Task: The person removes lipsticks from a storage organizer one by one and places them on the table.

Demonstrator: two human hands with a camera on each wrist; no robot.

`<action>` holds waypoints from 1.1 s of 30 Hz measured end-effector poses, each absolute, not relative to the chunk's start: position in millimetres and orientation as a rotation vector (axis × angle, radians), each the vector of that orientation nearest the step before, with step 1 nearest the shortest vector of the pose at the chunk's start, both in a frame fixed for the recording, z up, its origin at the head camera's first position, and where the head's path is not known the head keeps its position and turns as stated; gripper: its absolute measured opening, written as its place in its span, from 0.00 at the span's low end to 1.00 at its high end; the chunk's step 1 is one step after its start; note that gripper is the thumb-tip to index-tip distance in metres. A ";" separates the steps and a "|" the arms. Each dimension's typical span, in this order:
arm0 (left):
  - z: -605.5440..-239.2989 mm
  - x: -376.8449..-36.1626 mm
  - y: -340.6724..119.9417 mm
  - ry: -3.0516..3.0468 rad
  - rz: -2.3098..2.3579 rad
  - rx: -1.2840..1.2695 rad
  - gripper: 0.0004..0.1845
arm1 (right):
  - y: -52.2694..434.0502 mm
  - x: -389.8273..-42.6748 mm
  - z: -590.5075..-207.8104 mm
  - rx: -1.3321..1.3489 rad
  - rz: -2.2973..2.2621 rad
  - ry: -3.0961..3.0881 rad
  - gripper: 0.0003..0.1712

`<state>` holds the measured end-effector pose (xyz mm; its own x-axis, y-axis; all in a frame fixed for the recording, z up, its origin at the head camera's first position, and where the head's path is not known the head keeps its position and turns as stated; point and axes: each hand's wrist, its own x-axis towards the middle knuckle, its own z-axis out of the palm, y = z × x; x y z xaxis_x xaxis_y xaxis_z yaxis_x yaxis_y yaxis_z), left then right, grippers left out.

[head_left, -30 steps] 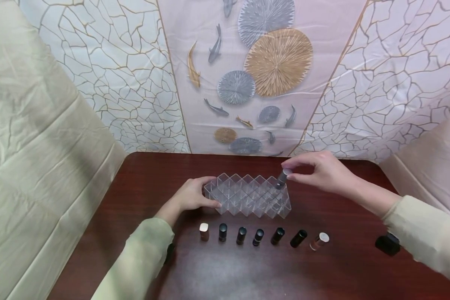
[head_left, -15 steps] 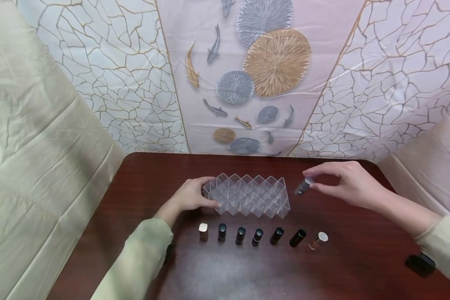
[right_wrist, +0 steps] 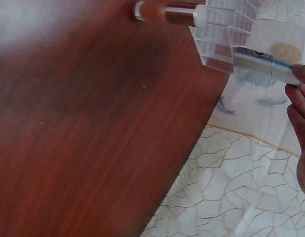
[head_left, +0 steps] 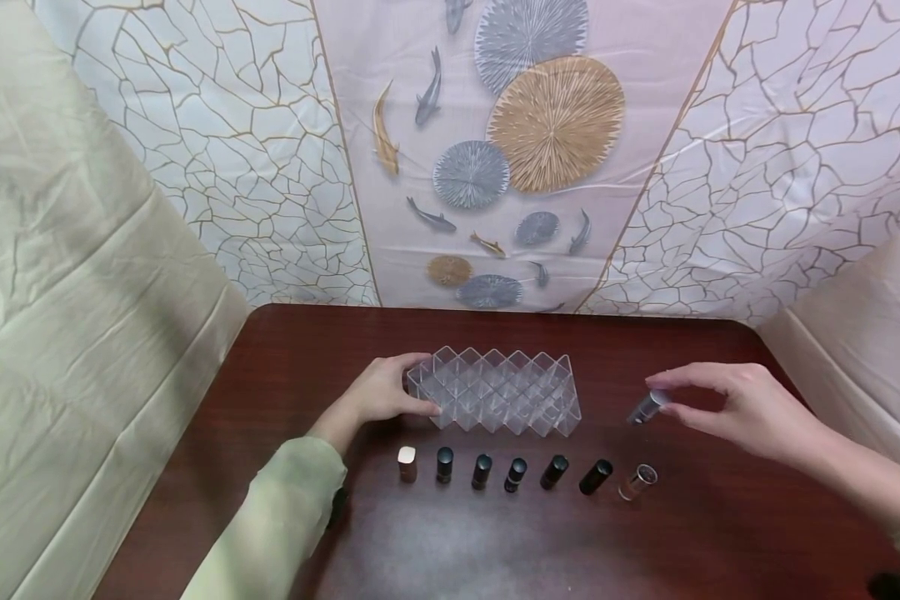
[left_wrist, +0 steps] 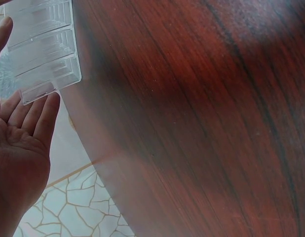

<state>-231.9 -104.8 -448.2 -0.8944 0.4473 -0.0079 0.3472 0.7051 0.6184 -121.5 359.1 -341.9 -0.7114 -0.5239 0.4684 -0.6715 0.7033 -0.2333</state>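
A clear lipstick organizer (head_left: 495, 392) with diamond-shaped compartments stands mid-table. My left hand (head_left: 381, 390) holds its left end, thumb at the front and fingers behind; in the left wrist view the fingertips (left_wrist: 51, 101) meet the end of the organizer (left_wrist: 46, 44). To the right of the organizer, my right hand (head_left: 742, 408) pinches a silver-grey lipstick tube (head_left: 648, 406) by its upper end, with the tube tilted over the table. The right wrist view shows the silver tube (right_wrist: 266, 65) between thumb and fingers, overlapping the organizer's end.
In front of the organizer runs a row of upright tubes: a brown one with a gold top (head_left: 407, 464) at left, several black tubes (head_left: 482, 472), and a clear-and-brown tube (head_left: 637, 482) at right. Patterned cloth (head_left: 555, 250) hangs behind the dark wooden table (head_left: 307, 350).
My right hand has carried the silver tube from above the organizer's back right corner, moving right and then toward the front. My left hand, the organizer and the row stay put.
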 end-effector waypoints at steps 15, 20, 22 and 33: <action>-448.9 -231.3 -106.4 2.743 0.968 0.644 0.51 | 389.3 -92.2 -372.8 0.802 0.563 -2.608 0.35; -447.7 -230.9 -105.7 2.744 0.961 0.639 0.51 | 399.7 -85.0 -387.5 0.767 0.560 -2.618 0.36; -447.2 -231.0 -105.5 2.743 0.958 0.634 0.51 | 402.0 -83.2 -392.4 0.764 0.562 -2.616 0.37; -446.2 -231.7 -105.2 2.738 0.955 0.634 0.51 | 405.7 -76.0 -413.9 0.707 0.564 -2.631 0.34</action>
